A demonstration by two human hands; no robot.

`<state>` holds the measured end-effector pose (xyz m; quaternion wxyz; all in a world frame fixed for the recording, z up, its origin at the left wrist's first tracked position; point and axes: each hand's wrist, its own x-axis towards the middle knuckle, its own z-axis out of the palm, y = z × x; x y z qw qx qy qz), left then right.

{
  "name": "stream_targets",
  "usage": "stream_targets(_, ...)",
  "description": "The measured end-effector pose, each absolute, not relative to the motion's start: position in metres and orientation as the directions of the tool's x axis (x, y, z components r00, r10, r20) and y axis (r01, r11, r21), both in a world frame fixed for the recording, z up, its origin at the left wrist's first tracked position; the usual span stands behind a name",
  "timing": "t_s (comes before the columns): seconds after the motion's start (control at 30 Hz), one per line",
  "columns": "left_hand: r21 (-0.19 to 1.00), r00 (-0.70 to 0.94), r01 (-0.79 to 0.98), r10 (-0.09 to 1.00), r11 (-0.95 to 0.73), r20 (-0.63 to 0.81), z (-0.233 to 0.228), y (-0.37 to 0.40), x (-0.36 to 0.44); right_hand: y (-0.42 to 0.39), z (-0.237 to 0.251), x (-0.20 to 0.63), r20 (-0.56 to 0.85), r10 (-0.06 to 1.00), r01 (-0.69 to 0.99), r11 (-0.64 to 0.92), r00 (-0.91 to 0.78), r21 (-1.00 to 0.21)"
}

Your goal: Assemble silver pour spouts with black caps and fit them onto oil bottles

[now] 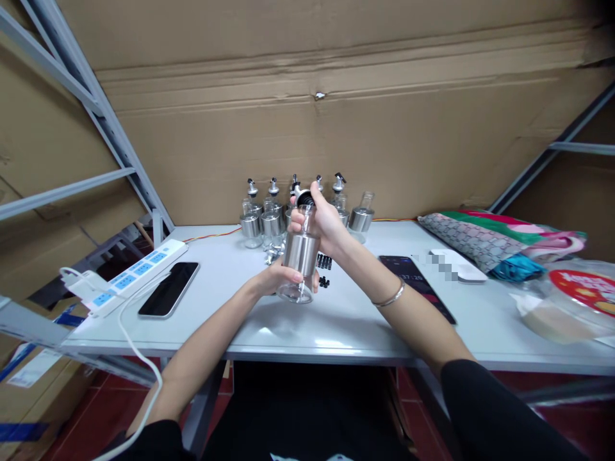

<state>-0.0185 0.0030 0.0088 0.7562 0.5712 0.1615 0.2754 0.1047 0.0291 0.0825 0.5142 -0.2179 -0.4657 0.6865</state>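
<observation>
Glass bottle (300,266) with a steel sleeve is held above the bench (346,320) in the head view: the left hand (281,276) wraps its base, the right hand (323,224) closes over the spout cap (303,196). Finished bottles (269,214) stand just behind, small black parts (324,262) below. A twisting slip could drop the glass or knock that row.

Head view, forward-down, near table (336,326)
</observation>
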Motion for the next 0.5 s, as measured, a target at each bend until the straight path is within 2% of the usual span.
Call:
stream_targets(0.13,0.946,0.709,-0.291,0.696,0.142,0.113,0.012,0.003,-0.015,0.036,0.088,0.111,0.204,0.938,-0.502,0.039,-0.279,-0.864)
stream_targets(0.2,0.938,0.594,-0.338,0.790,0.075,0.151,0.013,0.005,-0.012,0.041,0.095,0.121,0.258,0.951,-0.467,0.152,-0.171,-0.871)
stream_targets(0.27,0.933,0.413,-0.355,0.887,-0.053,0.207,0.012,0.011,-0.011,0.049,0.100,0.137,0.347,0.937,-0.387,0.303,-0.047,-0.871)
stream_targets(0.33,0.923,0.198,-0.329,0.941,-0.199,0.274,0.011,0.019,-0.012,0.061,0.104,0.157,0.464,0.882,-0.246,0.469,0.083,-0.848)
stream_targets(0.4,0.899,0.022,-0.323,0.947,-0.297,0.320,0.010,0.026,-0.016,0.076,0.102,0.178,0.564,0.808,-0.047,0.578,0.170,-0.815)
stream_targets(0.5,0.857,-0.131,-0.355,0.928,-0.373,0.349,0.012,0.032,-0.024,0.104,0.090,0.207,0.664,0.701,0.252,0.615,0.258,-0.747)
